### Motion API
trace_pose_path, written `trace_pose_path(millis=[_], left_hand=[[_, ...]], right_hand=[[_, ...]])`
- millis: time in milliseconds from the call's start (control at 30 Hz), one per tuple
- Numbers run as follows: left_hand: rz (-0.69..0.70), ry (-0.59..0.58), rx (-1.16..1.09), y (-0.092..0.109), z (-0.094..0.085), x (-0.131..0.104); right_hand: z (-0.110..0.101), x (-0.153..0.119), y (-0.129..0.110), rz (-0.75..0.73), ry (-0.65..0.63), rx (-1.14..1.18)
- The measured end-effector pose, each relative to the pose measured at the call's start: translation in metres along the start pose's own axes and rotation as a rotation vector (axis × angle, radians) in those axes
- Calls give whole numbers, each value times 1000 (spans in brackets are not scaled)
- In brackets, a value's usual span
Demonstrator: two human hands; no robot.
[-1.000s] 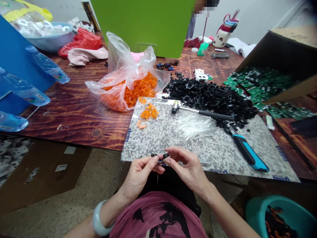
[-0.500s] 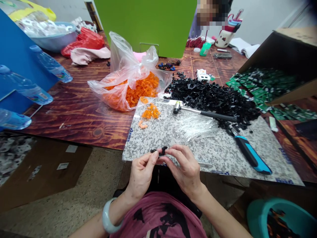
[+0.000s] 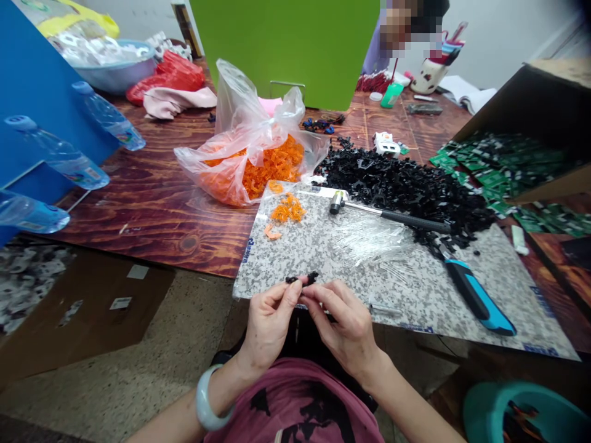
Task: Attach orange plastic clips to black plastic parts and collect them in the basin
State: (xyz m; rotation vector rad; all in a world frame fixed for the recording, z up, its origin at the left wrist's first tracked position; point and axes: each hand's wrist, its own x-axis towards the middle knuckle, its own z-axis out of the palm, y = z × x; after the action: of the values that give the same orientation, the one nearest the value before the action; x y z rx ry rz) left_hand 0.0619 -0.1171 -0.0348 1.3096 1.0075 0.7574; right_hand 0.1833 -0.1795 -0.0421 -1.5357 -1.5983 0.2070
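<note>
Near the front edge of the speckled board (image 3: 277,261), my left hand (image 3: 270,320) pinches a small black part (image 3: 310,278) between thumb and forefinger. My right hand (image 3: 344,320) meets it from the right, its thumb and fingertips pressed together beside the part; what they grip is too small to make out. Beyond my hands lie thin clear sticks (image 3: 373,240), a hammer (image 3: 392,215) and a few orange pieces (image 3: 289,209). A heap of black parts (image 3: 392,178) covers the board's back. Blue-black pliers (image 3: 480,298) rest at the right.
An open plastic bag of orange parts (image 3: 272,166) stands behind the board. Water bottles (image 3: 60,154) are at the left. A box with green circuit boards (image 3: 512,154) lies at the right, above a teal bucket (image 3: 484,406). A person (image 3: 376,46) is across the table.
The whole view has shifted slightly, so the table things appear further right. My right fingertips have closed in and moved lower beside the black part, which my left hand still holds.
</note>
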Motion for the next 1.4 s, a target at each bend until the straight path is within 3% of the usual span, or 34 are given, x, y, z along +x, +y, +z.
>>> trace_pose_path(millis=[1400], left_hand=[[-3,-11,-15,-6,-6,1]], right_hand=[[15,-5,-8,47,80,39]])
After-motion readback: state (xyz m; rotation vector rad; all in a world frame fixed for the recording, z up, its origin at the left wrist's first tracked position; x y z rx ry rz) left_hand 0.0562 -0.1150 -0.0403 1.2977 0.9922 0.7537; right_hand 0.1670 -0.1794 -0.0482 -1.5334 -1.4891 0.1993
